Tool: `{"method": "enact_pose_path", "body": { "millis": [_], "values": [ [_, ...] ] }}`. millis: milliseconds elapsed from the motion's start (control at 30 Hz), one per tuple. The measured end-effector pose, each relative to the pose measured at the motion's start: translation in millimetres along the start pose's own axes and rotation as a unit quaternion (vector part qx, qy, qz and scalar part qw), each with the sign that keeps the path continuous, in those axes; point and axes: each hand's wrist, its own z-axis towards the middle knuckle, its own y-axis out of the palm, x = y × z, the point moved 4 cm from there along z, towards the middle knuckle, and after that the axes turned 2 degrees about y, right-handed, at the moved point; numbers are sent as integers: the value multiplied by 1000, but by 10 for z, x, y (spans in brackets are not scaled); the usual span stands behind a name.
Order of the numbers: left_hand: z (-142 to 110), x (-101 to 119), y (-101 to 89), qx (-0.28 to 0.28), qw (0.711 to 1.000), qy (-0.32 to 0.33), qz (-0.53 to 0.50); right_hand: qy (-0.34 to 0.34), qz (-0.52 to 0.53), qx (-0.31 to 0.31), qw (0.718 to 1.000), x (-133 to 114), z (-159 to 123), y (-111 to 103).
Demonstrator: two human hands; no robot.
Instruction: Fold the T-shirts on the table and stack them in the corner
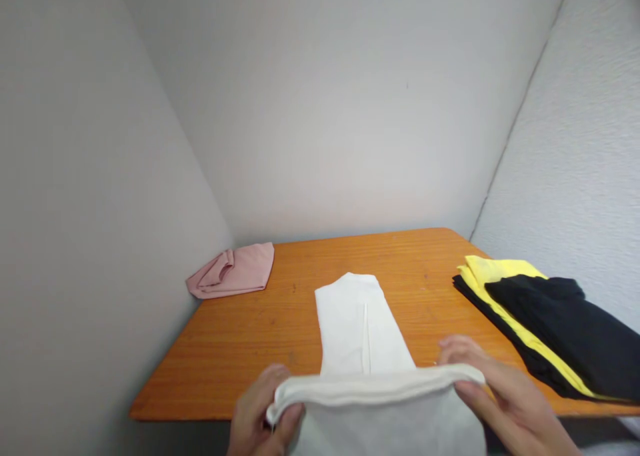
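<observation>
- A person's left hand (265, 409) pinches one end of a thick white edge, with the thumb on the near side.
- The right hand (500, 393) grips the other end of that edge, its thumb in front too. This hand looks a bit blurry.
- The edge is part of a white cloth (347, 329). It is up at the near side of the brown table (225, 349), and more white lies flat behind it, in the middle.
- A folded pink cloth (245, 269) sits at the far left, by the wall (350, 109).
- On the right is a pile: a black cloth (565, 329) on top, a yellow cloth (500, 269) under it, and more black at the bottom.
</observation>
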Motion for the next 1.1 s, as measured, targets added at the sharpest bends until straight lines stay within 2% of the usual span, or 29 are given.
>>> {"method": "enact_pose_path", "body": {
  "millis": [67, 133, 200, 267, 367, 500, 567, 667, 767, 833, 900, 967, 1100],
  "values": [
    [413, -231, 131, -10, 999, -45, -18, 96, -67, 17, 993, 123, 372, -13],
    [828, -524, 334, -53, 991, -118, -38, 164, -123, 8, 979, 282, 699, 25],
    [1132, -798, 547, -106, 981, -162, -3, 198, -152, -1, 968, 432, 912, 93],
    [1264, -1023, 725, -138, 971, -191, 37, 211, -168, -7, 963, 558, 977, 193],
    [1209, -1237, 940, -164, 956, -232, 68, 249, -208, -33, 945, 770, 811, 421],
    [1077, -1302, 1154, -184, 949, -248, 67, 294, -275, -98, 910, 1036, 357, 786],
    [1076, -1288, 1243, -198, 948, -242, 56, 294, -259, -91, 916, 1041, 175, 873],
    [1150, -1242, 1423, -219, 951, -216, 8, 295, -193, -60, 934, 936, 46, 798],
    [1267, -1093, 1642, -201, 952, -203, -108, 314, -124, -32, 941, 860, 13, 489],
    [1371, -863, 1772, -188, 944, -202, -179, 313, -106, 0, 944, 831, -9, 162],
    [1528, -493, 1882, -199, 936, -182, -225, 298, -112, 52, 947, 803, -47, -264],
    [1761, -20, 1977, -212, 928, -143, -271, 294, -137, 118, 939, 785, -110, -777],
    [2353, 921, 2257, -211, 902, -84, -367, 331, -218, 249, 884, 851, -289, -1881]
  ]
}}
